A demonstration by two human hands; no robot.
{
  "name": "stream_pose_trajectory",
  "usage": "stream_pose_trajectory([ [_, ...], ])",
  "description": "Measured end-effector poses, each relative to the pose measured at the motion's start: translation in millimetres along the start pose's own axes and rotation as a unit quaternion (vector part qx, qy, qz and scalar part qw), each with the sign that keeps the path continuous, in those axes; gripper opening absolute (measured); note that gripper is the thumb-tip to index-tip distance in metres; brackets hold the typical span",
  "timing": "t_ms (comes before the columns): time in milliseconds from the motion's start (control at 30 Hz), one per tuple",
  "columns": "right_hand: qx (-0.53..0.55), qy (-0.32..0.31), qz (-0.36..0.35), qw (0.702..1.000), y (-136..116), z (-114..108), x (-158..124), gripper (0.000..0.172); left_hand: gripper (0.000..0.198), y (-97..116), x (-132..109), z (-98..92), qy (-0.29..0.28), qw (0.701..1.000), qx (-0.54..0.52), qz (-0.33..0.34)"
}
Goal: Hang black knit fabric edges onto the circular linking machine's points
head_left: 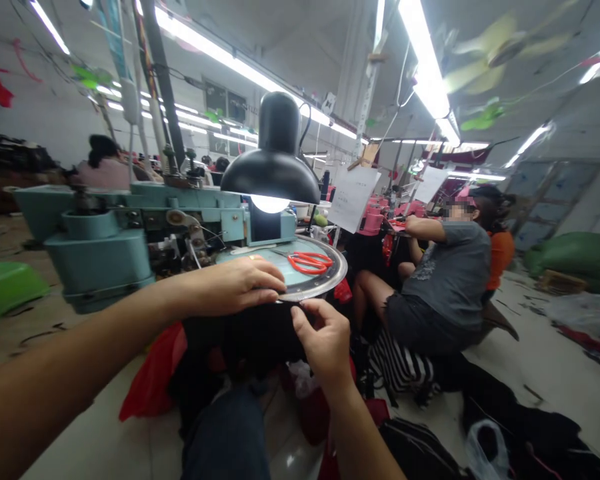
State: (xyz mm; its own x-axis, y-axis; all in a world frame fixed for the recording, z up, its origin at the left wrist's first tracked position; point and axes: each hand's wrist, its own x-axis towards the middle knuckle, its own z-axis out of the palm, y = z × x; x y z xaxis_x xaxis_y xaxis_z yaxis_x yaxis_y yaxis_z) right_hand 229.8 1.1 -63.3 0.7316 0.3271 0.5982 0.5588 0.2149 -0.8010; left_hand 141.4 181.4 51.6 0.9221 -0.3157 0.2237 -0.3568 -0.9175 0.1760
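At the near rim of a round metal dial [341, 270], my left hand [245, 283] has its fingers and thumb closed over the top edge of some black fabric [260, 333]. Below the rim this fabric hangs down, dark and with little detail. My right hand [326, 337] pinches the fabric's edge at the rim between thumb and curled forefinger, just right of the left fingertips. Scissors with orange-red handles [311, 262] lie on top of the dial, beyond both hands.
A lit black lamp [270, 163] hangs over the dial. The teal machine body [100, 260] stands at left, beside a green stool [10, 287]. A red bag [155, 373] is below. On the right sits a co-worker [445, 273], near dark cloth [520, 413] on the floor.
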Motion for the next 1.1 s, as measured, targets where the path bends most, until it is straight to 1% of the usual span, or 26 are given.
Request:
stream_pose_trajectory([
  [67,-0.029,-0.002,0.0,1.0,-0.4,-4.5,1.0,0.014,0.03,10.9,-5.5,3.2,0.042,0.996,0.074,-0.012],
  [133,-0.011,-0.028,0.041,0.999,-0.6,-8.9,2.5,0.014,0.025,14.3,-5.8,4.5,0.067,0.993,0.095,-0.034],
  [167,0.018,-0.048,0.075,0.996,-0.8,-10.5,3.3,0.015,0.021,12.8,-3.9,4.4,0.07,0.993,0.081,-0.044],
  [233,0.091,-0.086,0.136,0.983,-1.5,-11.4,4.8,0.019,0.017,4.9,2.3,3.7,0.048,0.997,0.011,-0.055],
  [300,0.146,-0.111,0.156,0.971,-3.3,-8.9,5.1,0.022,0.019,-4.5,8.3,2.9,0.014,0.995,-0.073,-0.062],
  [367,0.157,-0.11,0.13,0.973,-6.3,-4.0,3.5,0.027,0.025,-10.2,11.2,2.5,-0.004,0.99,-0.124,-0.068],
  [400,0.15,-0.099,0.108,0.978,-8.1,-1.2,2.2,0.029,0.027,-10.9,11.4,2.3,-0.005,0.989,-0.132,-0.073],
  [467,0.12,-0.053,0.067,0.989,-11.4,3.8,-1.2,0.03,0.03,-8.9,10.3,1.9,0.002,0.988,-0.13,-0.083],
  [600,0.05,0.038,0.002,0.998,-13.6,9.5,-6.0,0.018,0.032,-3.1,7.4,1.3,0.005,0.989,-0.119,-0.087],
  [700,0.018,0.083,-0.034,0.996,-10.4,10.0,-6.0,0.014,0.031,-2.9,7.9,1.9,0.008,0.989,-0.113,-0.09],
  [833,0.009,0.093,-0.037,0.995,-5.2,6.8,-3.3,0.013,0.028,-2.3,10.4,3.4,0.014,0.988,-0.104,-0.11],
  [1000,0.062,0.035,0.024,0.997,-4.6,4.6,-1.2,0.018,0.027,-1.7,13.4,5.2,0.004,0.988,-0.078,-0.132],
  [1033,0.063,0.034,0.026,0.997,-4.8,5.0,-1.3,0.018,0.026,-2.3,14.1,5.0,0.004,0.988,-0.075,-0.132],
  [1100,0.044,0.059,0.013,0.997,-4.7,5.9,-1.7,0.017,0.024,-3.4,15.7,3.4,0.005,0.988,-0.065,-0.137],
])
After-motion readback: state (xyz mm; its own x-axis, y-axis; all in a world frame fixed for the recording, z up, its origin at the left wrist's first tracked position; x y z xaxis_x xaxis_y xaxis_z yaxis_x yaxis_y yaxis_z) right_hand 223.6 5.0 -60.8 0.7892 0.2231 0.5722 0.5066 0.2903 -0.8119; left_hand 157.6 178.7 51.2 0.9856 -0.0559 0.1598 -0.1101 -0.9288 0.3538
